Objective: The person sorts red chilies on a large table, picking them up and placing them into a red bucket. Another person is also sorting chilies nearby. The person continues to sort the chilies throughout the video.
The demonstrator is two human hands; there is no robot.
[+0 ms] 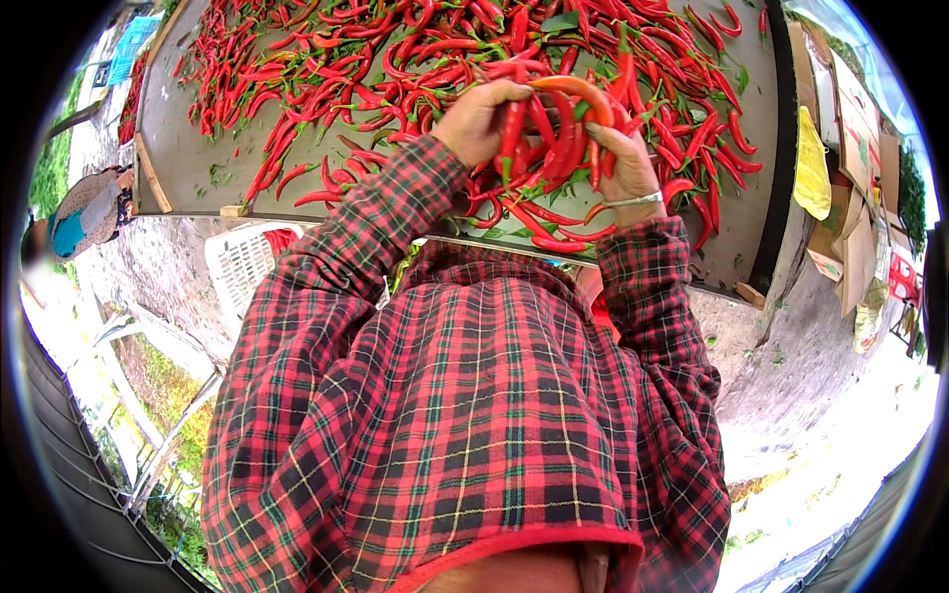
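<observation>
Left hand (473, 125) and right hand (629, 170), both part-curled, grip long glossy red chili peppers (564, 148) over pepper-strewn flat grey surface (178, 119).

A broad, flat grey table surface (178, 109) carries a loose layer of glossy, curved red chilli peppers with green stems (445, 46). The layer is densest at the far centre and overlaps in several directions; toward the near edge it thins to scattered single pieces. Slimmer, shorter red peppers (222, 94) form a patch at far left. One broad dark green leaf (560, 22) lies on the layer at far centre. Small green leaf fragments (217, 176) lie on the grey surface at left. A straight black border strip (781, 148) bounds the right side.
</observation>
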